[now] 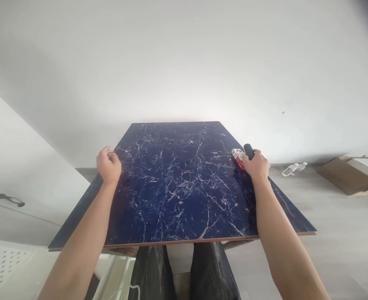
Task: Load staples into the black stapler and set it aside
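Observation:
My left hand [109,166] is at the left edge of a dark blue marble-patterned tabletop [180,183]. Its fingers are loosely curled towards the thumb, and nothing shows in them. Near the tabletop's right edge, my right hand [257,166] is closed around a black object with a rounded end [249,151]; most of it is hidden by the fingers, so its kind is unclear. Just left of that hand is a small red and white box [238,158], close to the thumb. Whether the thumb touches the box cannot be made out.
A white wall [177,62] rises behind the tabletop. On the floor at right are a crumpled clear plastic bottle [292,169] and a cardboard box [348,175]. A white cabinet with a dark handle [10,200] stands at left. My legs [215,271] are under the front edge.

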`<state>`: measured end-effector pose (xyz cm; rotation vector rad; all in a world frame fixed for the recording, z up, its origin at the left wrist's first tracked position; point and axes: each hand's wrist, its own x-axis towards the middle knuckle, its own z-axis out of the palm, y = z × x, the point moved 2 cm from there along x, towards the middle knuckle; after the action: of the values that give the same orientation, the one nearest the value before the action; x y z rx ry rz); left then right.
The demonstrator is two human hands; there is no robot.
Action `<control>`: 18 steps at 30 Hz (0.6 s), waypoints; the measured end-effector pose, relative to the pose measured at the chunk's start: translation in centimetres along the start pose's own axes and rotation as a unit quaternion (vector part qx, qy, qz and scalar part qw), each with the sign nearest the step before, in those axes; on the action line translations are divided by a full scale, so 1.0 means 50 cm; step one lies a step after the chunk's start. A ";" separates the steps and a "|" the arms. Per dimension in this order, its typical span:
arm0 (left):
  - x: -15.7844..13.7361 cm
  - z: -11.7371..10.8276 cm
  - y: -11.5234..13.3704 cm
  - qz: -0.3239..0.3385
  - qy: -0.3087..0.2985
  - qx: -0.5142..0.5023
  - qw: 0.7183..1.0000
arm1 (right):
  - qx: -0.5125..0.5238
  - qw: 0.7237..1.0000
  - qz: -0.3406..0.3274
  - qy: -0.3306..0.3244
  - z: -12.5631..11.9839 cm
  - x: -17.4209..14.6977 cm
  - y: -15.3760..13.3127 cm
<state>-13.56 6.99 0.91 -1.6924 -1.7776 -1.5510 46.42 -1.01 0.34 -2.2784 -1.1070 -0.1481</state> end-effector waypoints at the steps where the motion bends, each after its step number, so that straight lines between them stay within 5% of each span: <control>1: 0.005 -0.012 -0.022 -0.028 0.004 0.009 1.000 | -0.015 1.000 0.001 -0.011 -0.002 0.002 -0.005; 4: 0.006 -0.026 -0.041 -0.064 0.000 0.012 0.998 | -0.042 0.999 -0.004 -0.011 -0.009 0.001 -0.017; 9: -0.018 0.006 0.019 0.009 -0.079 -0.032 0.996 | -0.033 0.998 -0.050 -0.029 -0.005 -0.042 -0.077; 14: -0.033 0.029 0.058 0.080 -0.144 -0.042 0.986 | 0.008 0.990 -0.124 -0.070 0.025 -0.130 -0.215; 18: -0.029 0.037 0.043 0.059 -0.168 -0.014 0.984 | 0.077 0.970 -0.198 -0.117 0.057 -0.234 -0.368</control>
<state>-10.44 7.12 0.15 -2.1352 -1.7696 -1.3077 24.66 1.39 2.55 -1.9501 -1.6328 0.0518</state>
